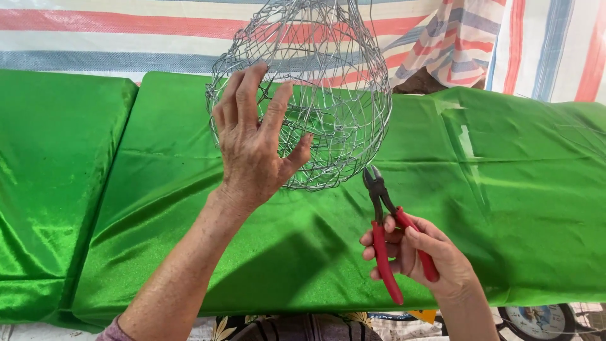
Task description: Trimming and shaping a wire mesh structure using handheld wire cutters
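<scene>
While right hand grips pliers, left hand spread

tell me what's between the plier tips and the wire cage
Nothing: in the head view only a short stretch of bare green cloth separates the pliers, held in the right hand, from the wire cage that the left hand touches.

Lighting: we see bright, even daylight. The shiny green satin table cover shows soft sheen along its folds and right edge; we note a dark arm shadow near its front edge. Focus sharp throughout.
</scene>
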